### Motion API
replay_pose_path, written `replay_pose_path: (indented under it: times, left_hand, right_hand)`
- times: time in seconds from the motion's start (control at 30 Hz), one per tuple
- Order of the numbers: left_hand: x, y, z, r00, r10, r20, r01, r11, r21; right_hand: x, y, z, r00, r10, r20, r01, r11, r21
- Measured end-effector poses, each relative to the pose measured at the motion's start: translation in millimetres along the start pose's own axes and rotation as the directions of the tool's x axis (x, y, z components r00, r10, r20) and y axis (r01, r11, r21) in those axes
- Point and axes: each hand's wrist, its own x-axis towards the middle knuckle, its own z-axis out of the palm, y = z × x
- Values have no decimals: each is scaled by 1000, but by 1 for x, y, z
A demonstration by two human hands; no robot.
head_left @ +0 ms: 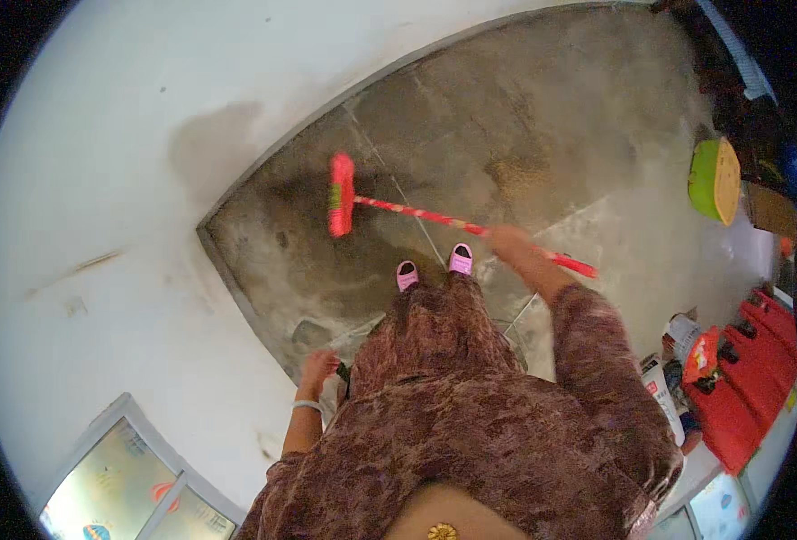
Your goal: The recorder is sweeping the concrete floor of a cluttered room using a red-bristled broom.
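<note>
A red push broom (340, 195) lies out ahead of me, its bristle head toward the wall on the left. Its red patterned handle (421, 214) slants back to the right. My right hand (510, 245) is wrapped round that handle, whose end sticks out past my wrist. Down at my left side, my left hand (319, 367) hangs with curled fingers, a white bangle at the wrist. A small dark thing shows at its fingertips, too small to name. My pink shoes (461, 259) stand on the floor between the broom and my body.
A stained concrete floor (588, 117) meets a white wall (128, 180) on the left. At the right stand a green and yellow tub (714, 182), a cardboard box (770, 211), a red chair-like piece (750, 387) and several packets. A window (115, 477) is at lower left.
</note>
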Motion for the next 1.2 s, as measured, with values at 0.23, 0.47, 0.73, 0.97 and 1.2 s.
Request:
replay_pose_path:
  times: [0.23,0.47,0.73,0.97,1.2]
  left_hand:
    - [-3,155,50,998,28,-58,-19,988,153]
    - [-23,330,113,920,289,266,-305,952,21]
    - [-50,431,168,201,497,844,-795,587,-156]
    - [-27,451,216,-6,185,983,-555,817,-157]
    - [23,505,206,-270,53,961,-285,949,-132]
  right_hand:
    - [41,5,13,997,33,72,-31,999,-20]
    - [-78,271,14,978,206,-35,-208,955,-210]
    - [-175,324,-41,907,397,-139,-417,890,-186]
    - [-110,172,-84,949,303,-88,-305,952,-10]
    - [90,-43,-96,994,-102,39,103,994,-24]
